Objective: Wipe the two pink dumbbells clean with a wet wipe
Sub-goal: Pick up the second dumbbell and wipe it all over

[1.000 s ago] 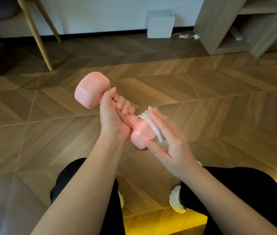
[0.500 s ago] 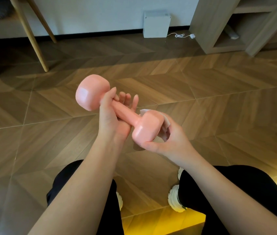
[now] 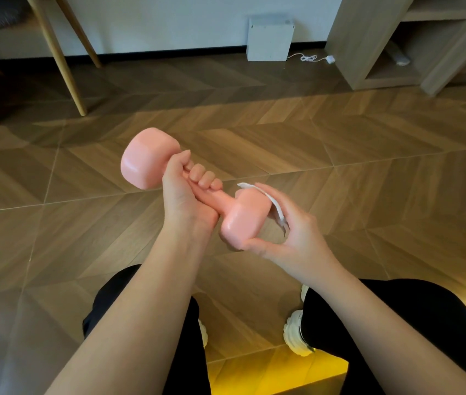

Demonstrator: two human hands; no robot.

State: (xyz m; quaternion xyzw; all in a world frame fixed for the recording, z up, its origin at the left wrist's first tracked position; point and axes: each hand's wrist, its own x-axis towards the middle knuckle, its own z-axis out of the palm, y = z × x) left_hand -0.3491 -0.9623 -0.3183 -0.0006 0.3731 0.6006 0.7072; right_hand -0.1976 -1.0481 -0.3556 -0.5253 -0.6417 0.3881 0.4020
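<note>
Midair, left hand [image 3: 181, 195] grips the pink dumbbell [image 3: 197, 189]; right hand [image 3: 291, 235] presses a wet wipe [image 3: 276, 206] on its near head.

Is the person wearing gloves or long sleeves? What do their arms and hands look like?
No gloves and no sleeves show. The left hand and right hand are bare, and so are the left forearm and right forearm. No rings, watch or bracelet can be seen.

Tilted pink dumbbell [image 3: 243, 220], white wipe [image 3: 276, 208] against it
</note>
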